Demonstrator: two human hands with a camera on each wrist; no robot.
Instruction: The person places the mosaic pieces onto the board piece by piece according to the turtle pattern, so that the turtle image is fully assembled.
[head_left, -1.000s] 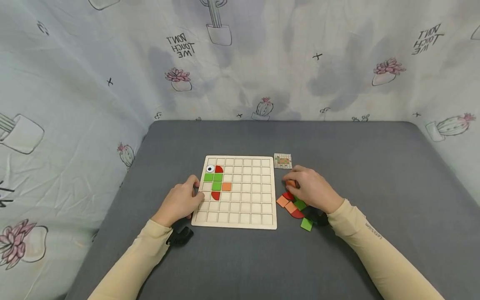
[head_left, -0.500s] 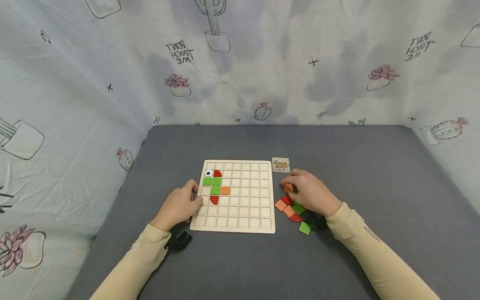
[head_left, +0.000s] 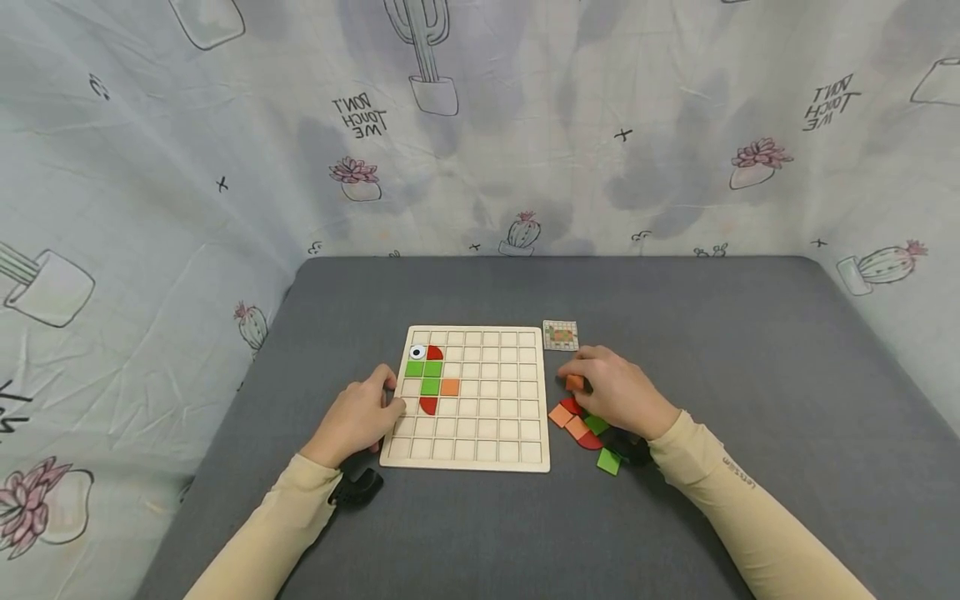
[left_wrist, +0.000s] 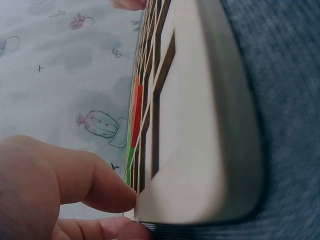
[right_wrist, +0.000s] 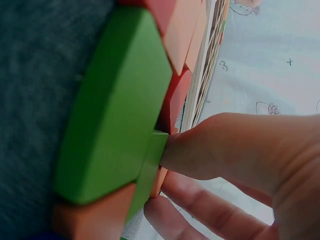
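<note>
My left hand [head_left: 356,419] holds the left edge of a pale wooden grid board [head_left: 498,404], thumb and fingers at the rim. In the left wrist view the thumb [left_wrist: 107,182] lies right at the board's edge. A round eye tile [head_left: 417,352], several green squares [head_left: 431,387], red rounded tiles [head_left: 427,406] and an orange square [head_left: 450,387] sit in cells on the board's left side. To the right of the board, my right hand [head_left: 622,392] pinches an orange tile [head_left: 574,383] between thumb and fingers. In the right wrist view that hand partly hides it.
Loose tiles lie under and beside the right hand, among them an orange one [head_left: 561,416], a red one [head_left: 590,441] and a green square [head_left: 608,461]. A small pattern card [head_left: 560,335] lies by the board's top right corner. Cactus-print cloth [head_left: 480,167] hangs behind the grey table [head_left: 675,308].
The head view has tilted up a little, so everything sits lower in the picture. Both hands keep their places, the right one still pinching the orange tile.
</note>
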